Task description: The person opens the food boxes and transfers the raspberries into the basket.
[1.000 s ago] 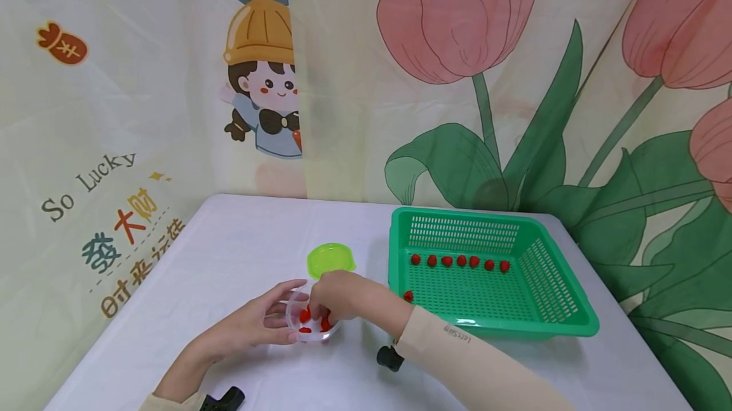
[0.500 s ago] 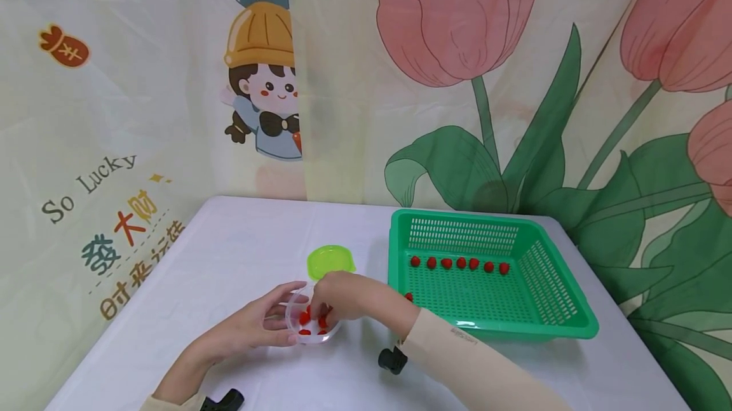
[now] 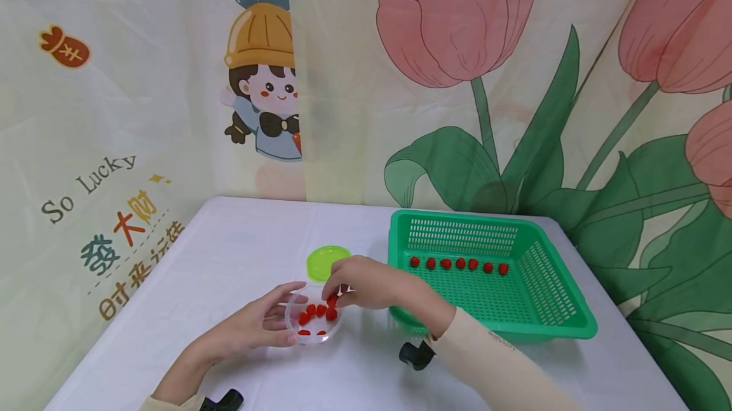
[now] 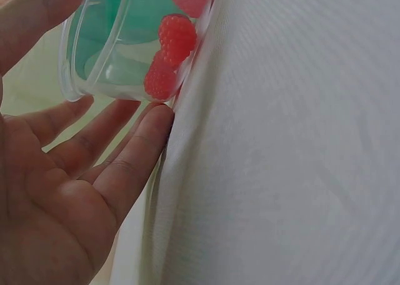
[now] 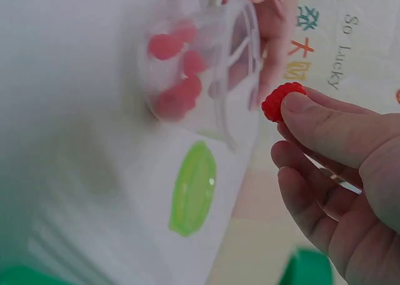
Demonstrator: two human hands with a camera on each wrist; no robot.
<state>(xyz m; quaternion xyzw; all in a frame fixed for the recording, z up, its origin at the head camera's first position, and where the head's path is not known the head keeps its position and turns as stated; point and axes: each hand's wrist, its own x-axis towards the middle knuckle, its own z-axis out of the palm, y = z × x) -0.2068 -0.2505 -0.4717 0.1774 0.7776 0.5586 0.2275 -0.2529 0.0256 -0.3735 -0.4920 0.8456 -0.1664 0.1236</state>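
A small clear plastic tub (image 3: 316, 339) with several red raspberries (image 4: 177, 39) inside stands on the white table. My left hand (image 3: 260, 323) holds the tub from its left side, the thumb and fingers spread about its wall. Just above the tub's right rim, my right hand (image 3: 368, 281) pinches one raspberry (image 5: 274, 105) between thumb and fingertips; the right wrist view shows it outside the tub. Behind the tub lies a bright green lid (image 3: 321, 263), partly covered by the right hand in the head view.
To the right stands a green slotted basket (image 3: 486, 293) with a row of several raspberries (image 3: 460, 263) near its back wall. The right forearm crosses in front of its near left corner. A printed cloth (image 3: 343, 80) hangs behind the table.
My right hand has lifted from inside the tub and shifted right, pinching a raspberry. The left hand and tub stay put. The basket's near-left raspberry is now hidden behind the right arm.
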